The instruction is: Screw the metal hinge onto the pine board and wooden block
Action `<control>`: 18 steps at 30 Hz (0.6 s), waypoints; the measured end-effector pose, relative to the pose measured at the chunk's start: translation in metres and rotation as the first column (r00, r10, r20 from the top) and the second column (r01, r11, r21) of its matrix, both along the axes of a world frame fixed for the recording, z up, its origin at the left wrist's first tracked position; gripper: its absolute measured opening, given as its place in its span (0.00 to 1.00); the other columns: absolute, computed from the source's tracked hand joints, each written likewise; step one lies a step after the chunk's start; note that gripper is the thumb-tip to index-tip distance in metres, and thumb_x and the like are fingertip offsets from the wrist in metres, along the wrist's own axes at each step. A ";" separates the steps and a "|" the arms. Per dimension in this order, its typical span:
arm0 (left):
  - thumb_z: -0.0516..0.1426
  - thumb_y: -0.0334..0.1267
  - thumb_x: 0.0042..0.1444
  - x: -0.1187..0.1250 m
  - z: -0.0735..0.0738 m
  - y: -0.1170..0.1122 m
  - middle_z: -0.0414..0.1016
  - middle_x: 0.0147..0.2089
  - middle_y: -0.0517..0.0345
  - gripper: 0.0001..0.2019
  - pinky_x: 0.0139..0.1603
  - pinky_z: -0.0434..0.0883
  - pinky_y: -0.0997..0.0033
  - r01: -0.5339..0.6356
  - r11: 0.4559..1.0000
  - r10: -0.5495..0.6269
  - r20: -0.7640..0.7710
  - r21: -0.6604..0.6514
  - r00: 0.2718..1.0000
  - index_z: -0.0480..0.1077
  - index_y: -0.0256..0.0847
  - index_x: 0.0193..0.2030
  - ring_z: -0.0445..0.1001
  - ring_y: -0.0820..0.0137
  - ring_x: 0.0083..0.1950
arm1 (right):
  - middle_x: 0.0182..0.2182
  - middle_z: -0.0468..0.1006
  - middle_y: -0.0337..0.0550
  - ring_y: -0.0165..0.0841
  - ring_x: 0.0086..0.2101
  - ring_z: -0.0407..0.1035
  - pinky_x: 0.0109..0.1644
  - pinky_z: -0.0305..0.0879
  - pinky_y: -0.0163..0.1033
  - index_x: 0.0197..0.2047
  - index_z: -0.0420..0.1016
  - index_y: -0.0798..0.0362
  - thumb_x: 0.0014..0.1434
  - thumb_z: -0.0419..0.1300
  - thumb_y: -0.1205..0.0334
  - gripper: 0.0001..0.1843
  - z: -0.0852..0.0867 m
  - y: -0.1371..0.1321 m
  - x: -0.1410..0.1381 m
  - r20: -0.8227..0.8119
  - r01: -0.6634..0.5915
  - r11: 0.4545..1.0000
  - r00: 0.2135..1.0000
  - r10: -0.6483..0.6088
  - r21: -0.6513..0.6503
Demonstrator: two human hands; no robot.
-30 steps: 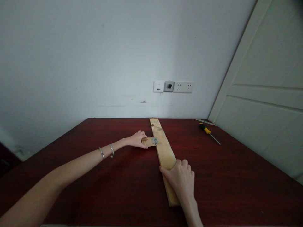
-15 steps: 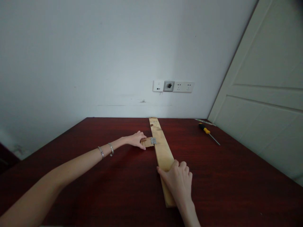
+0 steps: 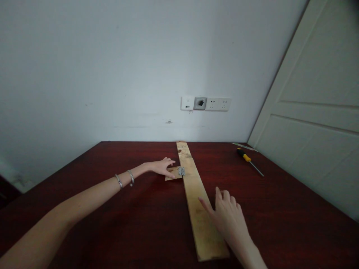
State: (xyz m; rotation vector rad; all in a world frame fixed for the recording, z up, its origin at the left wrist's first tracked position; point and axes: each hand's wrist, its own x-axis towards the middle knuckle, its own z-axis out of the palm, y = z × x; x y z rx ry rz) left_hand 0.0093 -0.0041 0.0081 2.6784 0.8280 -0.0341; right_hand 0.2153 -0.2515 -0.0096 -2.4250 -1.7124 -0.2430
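A long pale wooden board (image 3: 193, 186) lies on the dark red table, running from the wall toward me. Joined to its left edge by a metal hinge (image 3: 181, 171) is a short wooden piece (image 3: 173, 174). My left hand (image 3: 164, 166) is over that short piece with its fingers spread, the thumb near the hinge; whether it touches the wood is hard to tell. Over the right edge of the board's near part, my right hand (image 3: 228, 211) hovers with thumb and fingers apart, gripping nothing.
To the right lies a screwdriver (image 3: 248, 160) with a yellow and black handle. Behind it, a thin flat strip (image 3: 244, 146) rests by the table's back edge. Sockets (image 3: 206, 103) sit on the wall (image 3: 140, 67). A white panelled door (image 3: 316, 104) stands at right.
My right hand has let go of the board and moved right. The fingers of my left hand have opened off the short piece. The view has shifted slightly.
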 end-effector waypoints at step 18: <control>0.48 0.45 0.61 0.058 -0.026 0.076 0.71 0.57 0.48 0.22 0.59 0.62 0.64 -0.283 0.952 0.307 0.370 -0.119 0.877 0.66 0.36 0.57 0.67 0.58 0.60 | 0.17 0.71 0.34 0.28 0.14 0.67 0.15 0.64 0.31 0.66 0.49 0.67 0.58 0.57 0.51 0.41 -0.002 0.099 0.075 -0.845 -0.404 0.910 0.515 0.141 -0.094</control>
